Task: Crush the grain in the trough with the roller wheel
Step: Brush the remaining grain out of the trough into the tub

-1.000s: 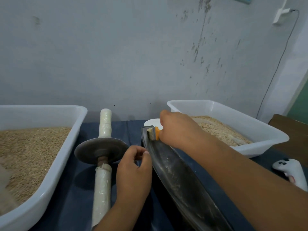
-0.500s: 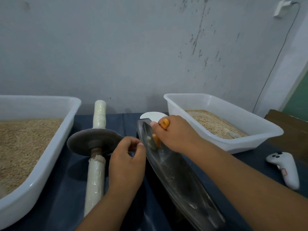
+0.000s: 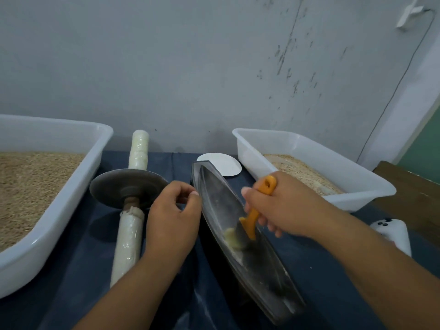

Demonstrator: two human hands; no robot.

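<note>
Along the table's left edge stands a white plastic tub (image 3: 78,186) filled with tan grain (image 3: 31,184). Just beside it, on the dark blue cloth (image 3: 78,277) that covers the table, lies the roller wheel (image 3: 129,188): a dark metal disc on an axle whose two handles are wrapped in pale film, one pointing toward the back edge, the other toward the front. No hand holds it.

The left hand (image 3: 172,222) sits between the roller's near handle and the trough (image 3: 240,236), its fingers curled, with the fingertips at the trough's left rim; whether they pinch the rim or merely touch it cannot be told.

The trough, a long dark boat-shaped vessel, runs diagonally from the table's middle toward the front right. Inside it, the right hand (image 3: 283,206) grips the orange handle of a small brush (image 3: 250,225), fingers wrapped around it, the bristles down against a small heap of pale crushed grain on the trough floor, directly below that hand.

Behind the trough's far tip lies a white disc (image 3: 225,164). Toward the right edge stands a second white tub (image 3: 333,167) with grain, and near it a white controller (image 3: 392,232), partly hidden by the right forearm.
</note>
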